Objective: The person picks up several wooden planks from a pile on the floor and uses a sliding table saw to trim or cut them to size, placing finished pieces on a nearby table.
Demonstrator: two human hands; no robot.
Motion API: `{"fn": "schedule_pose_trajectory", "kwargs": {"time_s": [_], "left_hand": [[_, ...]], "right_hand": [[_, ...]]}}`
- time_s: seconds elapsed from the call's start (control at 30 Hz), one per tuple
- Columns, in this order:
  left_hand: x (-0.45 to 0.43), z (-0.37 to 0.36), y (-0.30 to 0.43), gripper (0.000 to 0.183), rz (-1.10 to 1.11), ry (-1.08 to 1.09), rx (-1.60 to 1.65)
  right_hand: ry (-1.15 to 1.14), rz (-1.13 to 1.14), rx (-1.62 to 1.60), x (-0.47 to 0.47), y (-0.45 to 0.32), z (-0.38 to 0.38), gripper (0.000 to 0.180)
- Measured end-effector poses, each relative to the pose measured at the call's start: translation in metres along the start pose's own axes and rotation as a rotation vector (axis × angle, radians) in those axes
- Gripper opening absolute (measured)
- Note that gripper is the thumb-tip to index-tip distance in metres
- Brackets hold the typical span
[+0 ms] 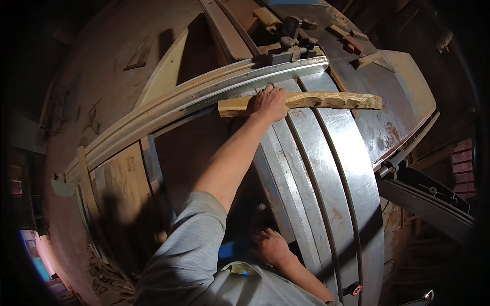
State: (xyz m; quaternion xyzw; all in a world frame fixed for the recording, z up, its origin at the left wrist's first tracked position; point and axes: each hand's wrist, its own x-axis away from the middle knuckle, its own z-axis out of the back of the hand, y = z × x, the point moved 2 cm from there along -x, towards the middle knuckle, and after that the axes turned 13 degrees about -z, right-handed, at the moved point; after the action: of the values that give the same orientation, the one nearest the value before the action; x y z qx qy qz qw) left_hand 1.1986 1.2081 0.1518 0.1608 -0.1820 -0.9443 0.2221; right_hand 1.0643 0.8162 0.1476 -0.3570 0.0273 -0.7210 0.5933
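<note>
My left hand [270,102] grips a rough wooden strip [333,100] near its left end, from above. The strip has a wavy, bark-like edge and lies across the metal saw table [352,134], just in front of a long metal fence [199,96]. Lower down, my right hand [272,246] hangs beside the table's near left edge, close to my body. Its fingers point left, slightly blurred over a dark area, and whether they hold anything cannot be made out.
Dark slots [331,134] run along the table. A clamp-like stop [289,51] sits on the fence, with wood offcuts [337,31] behind. A metal rail [425,202] juts out at right. Wood scraps [111,277] lie on the floor at lower left.
</note>
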Motion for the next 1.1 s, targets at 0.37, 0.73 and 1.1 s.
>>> {"fn": "schedule_pose_trajectory", "kwargs": {"time_s": [0.37, 0.73, 1.1], "left_hand": [[-0.026, -0.023, -0.017, 0.043, -0.118, 0.081, -0.029], [-0.024, -0.015, -0.004, 0.052, -0.137, 0.165, -0.141], [-0.032, -0.028, -0.012, 0.031, -0.16, 0.316, -0.141]], "right_hand": [[-0.091, 0.036, 0.054, -0.002, 0.0, 0.006, 0.04], [0.037, 0.031, -0.065, 0.003, 0.006, -0.01, 0.044], [-0.025, 0.018, -0.084, 0.002, 0.003, -0.005, 0.044]]}}
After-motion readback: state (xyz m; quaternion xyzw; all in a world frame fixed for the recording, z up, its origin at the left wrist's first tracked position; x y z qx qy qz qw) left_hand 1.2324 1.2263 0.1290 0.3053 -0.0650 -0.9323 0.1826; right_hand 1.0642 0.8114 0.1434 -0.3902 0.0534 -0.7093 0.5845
